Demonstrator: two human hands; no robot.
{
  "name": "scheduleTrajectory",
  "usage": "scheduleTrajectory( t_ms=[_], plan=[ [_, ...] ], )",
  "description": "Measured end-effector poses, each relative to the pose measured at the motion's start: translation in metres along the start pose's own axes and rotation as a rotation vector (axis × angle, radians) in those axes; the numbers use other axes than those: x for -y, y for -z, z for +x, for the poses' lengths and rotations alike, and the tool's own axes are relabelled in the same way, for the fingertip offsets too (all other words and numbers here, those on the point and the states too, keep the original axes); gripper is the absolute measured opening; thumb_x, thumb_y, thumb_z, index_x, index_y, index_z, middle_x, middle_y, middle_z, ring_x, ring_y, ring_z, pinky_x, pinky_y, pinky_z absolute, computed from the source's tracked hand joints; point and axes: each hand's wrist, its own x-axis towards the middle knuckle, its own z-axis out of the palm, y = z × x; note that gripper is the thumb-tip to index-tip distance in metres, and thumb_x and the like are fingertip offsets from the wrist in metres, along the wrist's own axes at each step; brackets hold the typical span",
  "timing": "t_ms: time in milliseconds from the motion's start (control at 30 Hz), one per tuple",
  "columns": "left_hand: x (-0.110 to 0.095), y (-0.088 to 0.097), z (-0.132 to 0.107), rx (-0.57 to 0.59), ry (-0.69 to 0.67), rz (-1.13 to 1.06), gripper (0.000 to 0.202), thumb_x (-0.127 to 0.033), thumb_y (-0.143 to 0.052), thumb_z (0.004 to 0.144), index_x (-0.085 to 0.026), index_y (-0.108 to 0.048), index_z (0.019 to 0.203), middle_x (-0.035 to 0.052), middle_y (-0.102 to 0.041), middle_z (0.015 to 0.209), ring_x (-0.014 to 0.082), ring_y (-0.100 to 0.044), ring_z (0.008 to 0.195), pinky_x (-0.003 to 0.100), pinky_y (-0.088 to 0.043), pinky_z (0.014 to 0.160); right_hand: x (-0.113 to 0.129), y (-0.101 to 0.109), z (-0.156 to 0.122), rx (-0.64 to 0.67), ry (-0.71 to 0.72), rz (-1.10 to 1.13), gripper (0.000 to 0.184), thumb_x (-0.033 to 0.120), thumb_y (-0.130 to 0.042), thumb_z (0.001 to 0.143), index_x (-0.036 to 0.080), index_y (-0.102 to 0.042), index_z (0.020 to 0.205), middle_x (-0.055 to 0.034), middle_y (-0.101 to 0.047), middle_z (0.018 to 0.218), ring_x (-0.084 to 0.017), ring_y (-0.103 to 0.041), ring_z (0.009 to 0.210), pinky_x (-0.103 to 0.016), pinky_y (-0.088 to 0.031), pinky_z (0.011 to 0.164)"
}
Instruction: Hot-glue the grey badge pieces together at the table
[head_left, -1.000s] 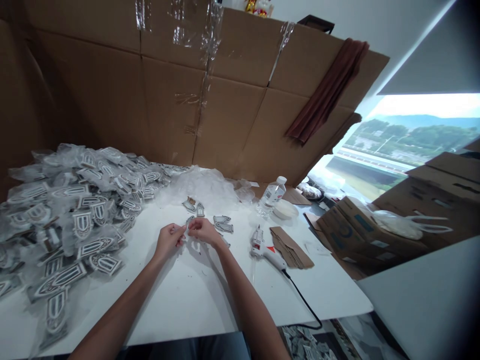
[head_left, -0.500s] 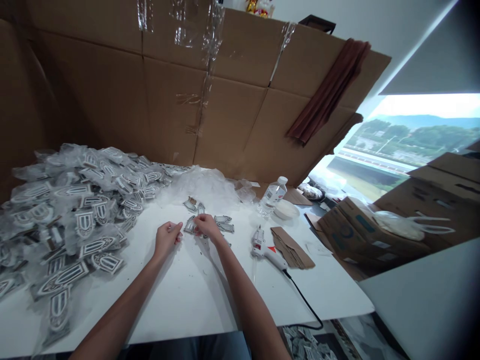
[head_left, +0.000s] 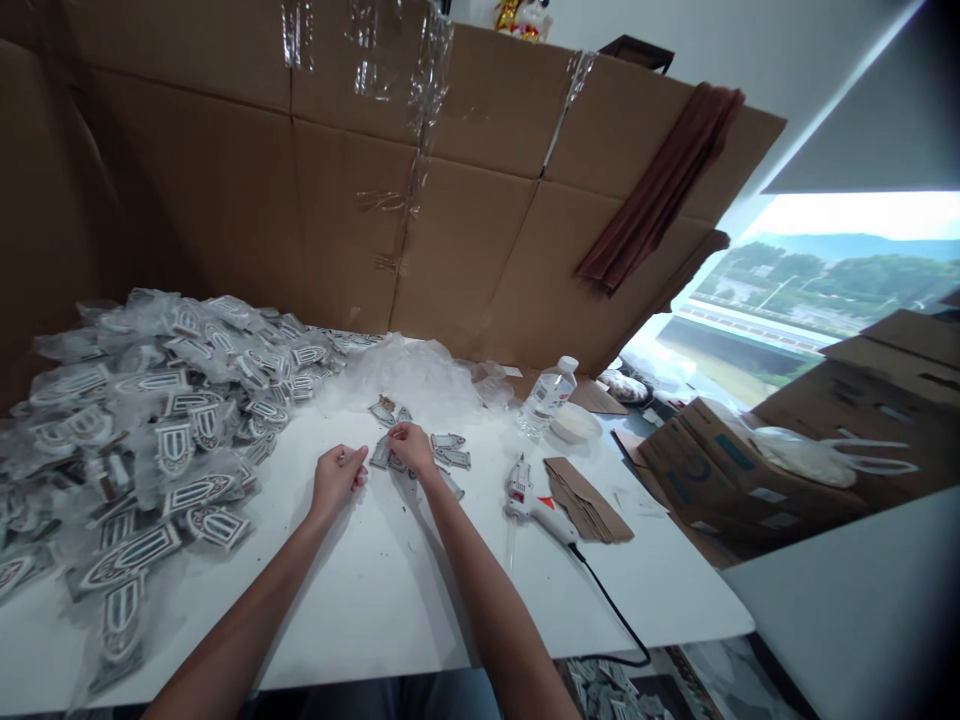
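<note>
My left hand (head_left: pixel 337 476) rests on the white table (head_left: pixel 390 590) with its fingers curled in; whatever is in it is too small to make out. My right hand (head_left: pixel 411 447) reaches a little farther, fingers pinched on a small grey shield-shaped patch (head_left: pixel 381 453). Around it lie a few more loose patches (head_left: pixel 448 449). A big heap of patches in clear plastic bags (head_left: pixel 150 420) covers the table's left side.
A white hot glue gun (head_left: pixel 534 500) with a black cord lies to the right, beside a stack of brown card pieces (head_left: pixel 585 497). A water bottle (head_left: pixel 546 396), a white bowl (head_left: pixel 574 423), crumpled plastic (head_left: pixel 412 370), a cardboard wall (head_left: pixel 375 180) and boxes (head_left: pixel 720 470) surround the table.
My hands were together over one patch; the right hand has moved away and forward to the loose patches, while the left stays in place, curled.
</note>
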Motion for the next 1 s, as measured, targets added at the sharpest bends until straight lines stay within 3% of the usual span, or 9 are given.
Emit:
scheduleTrajectory(
  t_ms=[167, 300, 367, 500, 667, 800, 1000],
  plan=[
    [-0.001, 0.000, 0.000, 0.010, -0.002, 0.002, 0.046, -0.057, -0.067, 0.067, -0.015, -0.050, 0.068, 0.0008, -0.057, 0.054, 0.0079, -0.046, 0.040, 0.020, -0.033, 0.039, 0.001, -0.001, -0.001, -0.026, 0.041, -0.041, 0.020, 0.006, -0.058, 0.065, 0.015, -0.069, 0.079, -0.0047, -0.068, 0.079, -0.016, -0.062, 0.077, -0.024, -0.046, 0.074],
    [-0.002, -0.001, -0.001, 0.026, -0.007, 0.014, 0.046, -0.057, -0.068, 0.067, -0.014, -0.050, 0.067, 0.0005, -0.056, 0.053, 0.0078, -0.045, 0.040, 0.019, -0.033, 0.039, 0.004, 0.001, -0.006, -0.037, 0.084, -0.018, 0.029, 0.006, -0.061, 0.065, 0.013, -0.071, 0.091, -0.0073, -0.068, 0.094, -0.018, -0.061, 0.088, -0.026, -0.044, 0.082],
    [-0.001, -0.001, -0.001, 0.040, -0.011, 0.024, 0.046, -0.056, -0.068, 0.067, -0.014, -0.051, 0.066, 0.0005, -0.056, 0.052, 0.0076, -0.045, 0.039, 0.019, -0.033, 0.039, 0.008, 0.002, -0.009, 0.003, 0.111, 0.028, 0.027, 0.015, -0.063, 0.071, 0.013, -0.071, 0.097, -0.0069, -0.068, 0.094, -0.017, -0.061, 0.084, -0.025, -0.046, 0.079],
    [0.001, -0.001, -0.001, 0.065, -0.008, 0.059, 0.041, -0.051, -0.070, 0.066, -0.014, -0.051, 0.065, 0.0007, -0.056, 0.051, 0.0085, -0.045, 0.039, 0.019, -0.031, 0.039, 0.017, 0.003, -0.013, 0.181, 0.176, 0.128, 0.027, 0.036, -0.065, 0.078, 0.014, -0.074, 0.091, -0.0035, -0.067, 0.078, -0.013, -0.059, 0.070, -0.021, -0.045, 0.065],
    [0.001, -0.003, -0.003, 0.095, -0.007, 0.118, 0.034, -0.042, -0.071, 0.064, -0.014, -0.052, 0.062, -0.0010, -0.051, 0.044, 0.0087, -0.042, 0.038, 0.020, -0.028, 0.039, 0.026, 0.002, -0.014, 0.329, 0.222, 0.149, 0.018, 0.021, -0.074, 0.065, 0.014, -0.074, 0.082, -0.0013, -0.065, 0.071, -0.010, -0.056, 0.062, -0.019, -0.041, 0.057],
    [0.002, -0.003, -0.004, 0.117, -0.014, 0.144, 0.036, -0.044, -0.070, 0.066, -0.015, -0.050, 0.058, -0.0009, -0.050, 0.043, 0.0077, -0.040, 0.037, 0.020, -0.028, 0.040, 0.026, 0.001, -0.011, 0.350, 0.204, 0.150, 0.009, 0.011, -0.064, 0.069, 0.012, -0.070, 0.076, -0.0004, -0.061, 0.062, -0.009, -0.054, 0.056, -0.018, -0.040, 0.054],
    [0.005, -0.004, -0.002, 0.116, 0.000, 0.138, 0.040, -0.050, -0.071, 0.065, -0.014, -0.055, 0.067, 0.0003, -0.053, 0.047, 0.0082, -0.042, 0.038, 0.019, -0.026, 0.039, 0.026, 0.011, 0.008, 0.358, 0.211, 0.138, 0.007, 0.014, -0.057, 0.078, 0.012, -0.064, 0.080, -0.0011, -0.061, 0.068, -0.009, -0.055, 0.057, -0.016, -0.039, 0.046]
  ],
)
